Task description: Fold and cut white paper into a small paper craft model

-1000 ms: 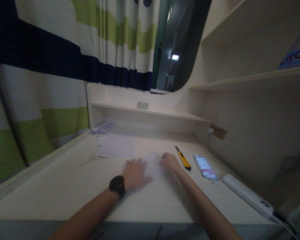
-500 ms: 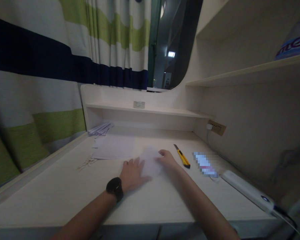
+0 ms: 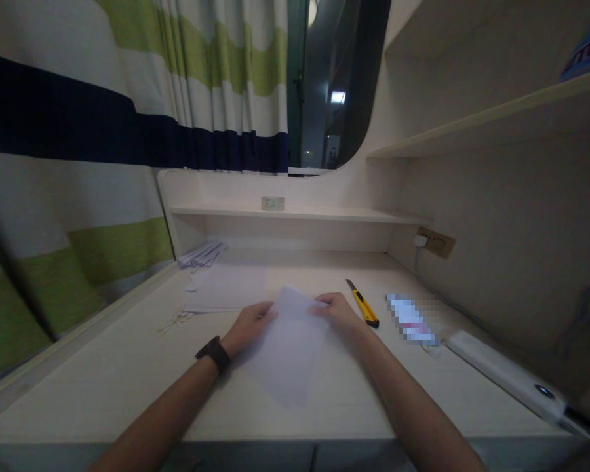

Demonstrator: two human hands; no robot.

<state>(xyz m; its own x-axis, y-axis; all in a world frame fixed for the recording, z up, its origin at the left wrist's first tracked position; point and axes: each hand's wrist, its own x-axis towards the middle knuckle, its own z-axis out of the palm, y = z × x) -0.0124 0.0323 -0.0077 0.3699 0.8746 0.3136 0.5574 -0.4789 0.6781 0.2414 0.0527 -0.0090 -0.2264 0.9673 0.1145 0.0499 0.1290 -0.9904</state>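
Observation:
A white sheet of paper (image 3: 290,354) is held between my two hands above the desk, its lower part blurred. My left hand (image 3: 250,326), with a dark watch at the wrist, pinches its left edge. On the opposite edge, my right hand (image 3: 338,312) grips the paper between thumb and fingers. To the right of that hand lies a yellow utility knife (image 3: 364,307), blade out and pointing away. Behind my left hand, a stack of white paper (image 3: 229,285) rests flat on the desk.
Folded papers (image 3: 202,254) lie at the back left, with thin strings (image 3: 177,319) nearer. A lit phone (image 3: 410,319) and a long white device (image 3: 509,377) are on the right. A roll of tape (image 3: 273,203) stands on the low shelf (image 3: 324,214).
My left hand was spread flat by the paper and now grips its edge. The sheet has come up and shows larger. The view has shifted slightly.

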